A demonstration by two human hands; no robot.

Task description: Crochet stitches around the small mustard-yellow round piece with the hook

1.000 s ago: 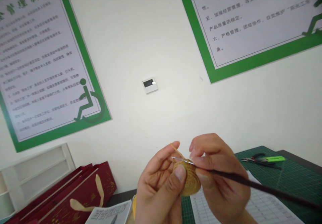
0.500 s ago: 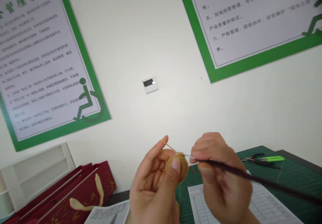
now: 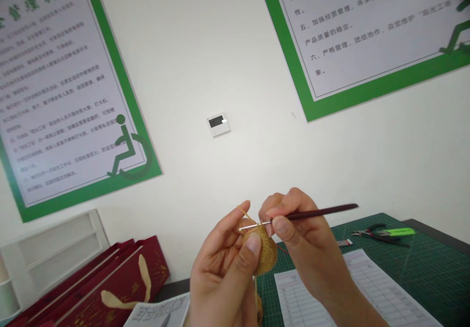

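Observation:
My left hand (image 3: 229,268) pinches a small mustard-yellow crochet piece (image 3: 267,256), rounded in shape, with the thumb pressed on its front. A strand of yellow yarn (image 3: 245,212) runs from the raised left index finger to the top of the piece. My right hand (image 3: 299,234) grips a crochet hook (image 3: 319,213) with a dark handle and a thin silver shaft. The shaft lies across the top edge of the piece, its tip showing on the far left side near the yarn. More yellow yarn (image 3: 260,310) shows partly behind my left wrist.
A green cutting mat (image 3: 389,253) covers the table, with a printed sheet (image 3: 352,288), black pliers (image 3: 378,234) and a bright green-handled tool (image 3: 400,231) on it. Dark red gift bags (image 3: 128,278) and a booklet (image 3: 159,312) are at the left. A wall stands behind.
My right hand has moved left and up, and the hook has swung to point its handle up and right. Its tip now passes beyond the crochet piece, which has tilted slightly.

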